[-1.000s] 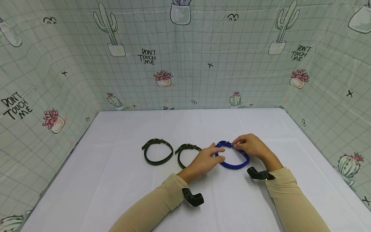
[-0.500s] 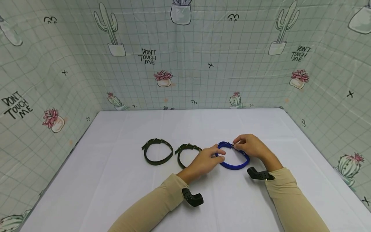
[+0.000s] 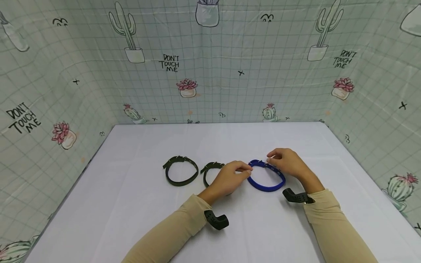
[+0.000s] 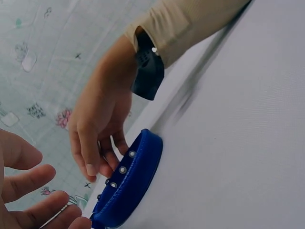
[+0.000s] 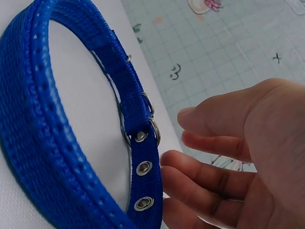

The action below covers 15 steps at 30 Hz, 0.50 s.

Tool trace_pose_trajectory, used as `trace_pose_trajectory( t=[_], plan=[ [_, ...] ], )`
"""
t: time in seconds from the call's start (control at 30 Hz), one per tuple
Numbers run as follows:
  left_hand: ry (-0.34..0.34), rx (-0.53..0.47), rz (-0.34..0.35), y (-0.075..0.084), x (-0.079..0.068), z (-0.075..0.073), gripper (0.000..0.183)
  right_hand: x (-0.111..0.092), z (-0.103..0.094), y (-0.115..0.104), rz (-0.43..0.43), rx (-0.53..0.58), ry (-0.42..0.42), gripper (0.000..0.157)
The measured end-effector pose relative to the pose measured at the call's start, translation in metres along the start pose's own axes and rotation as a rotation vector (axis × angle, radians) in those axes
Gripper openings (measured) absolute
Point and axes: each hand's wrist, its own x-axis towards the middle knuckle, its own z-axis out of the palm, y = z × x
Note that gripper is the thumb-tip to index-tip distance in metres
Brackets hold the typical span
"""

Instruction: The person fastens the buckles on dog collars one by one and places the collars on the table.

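Note:
A blue collar (image 3: 267, 189) lies in a loop on the white table, right of centre. In the right wrist view its metal buckle (image 5: 154, 130) sits on the strap, above several metal-rimmed eyelets. My left hand (image 3: 228, 178) is at the loop's left side, fingers loosely extended; whether a fingertip touches the band is unclear. Beyond the buckle side, my right hand (image 3: 289, 163) hovers with relaxed fingers and nothing between thumb and fingers. Its lower fingertips come close to the strap in the right wrist view. Part of a dark green collar (image 3: 214, 165) is hidden behind my left hand.
Another dark green collar (image 3: 181, 183) lies in a loop farther left. The white table (image 3: 138, 212) is bounded at the back and sides by a grid-patterned cloth (image 3: 220, 95) with cactus drawings. Black devices are strapped to both wrists.
My right hand has let go of the blue collar near its buckle and lifted slightly away. My left hand has drawn back a little to the left, out of the loop.

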Motion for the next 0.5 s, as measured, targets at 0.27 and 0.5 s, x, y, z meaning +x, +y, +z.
trace_pose_trajectory(
  t=[0.27, 0.5],
  plan=[
    [-0.011, -0.010, 0.016, -0.006, 0.004, -0.019, 0.021, -0.004, 0.001, -0.001, -0.036, 0.028, 0.037, 0.032],
    [0.009, -0.071, 0.026, -0.012, 0.005, -0.040, 0.019, -0.004, 0.001, -0.005, -0.062, 0.101, 0.068, 0.034]
  ],
)
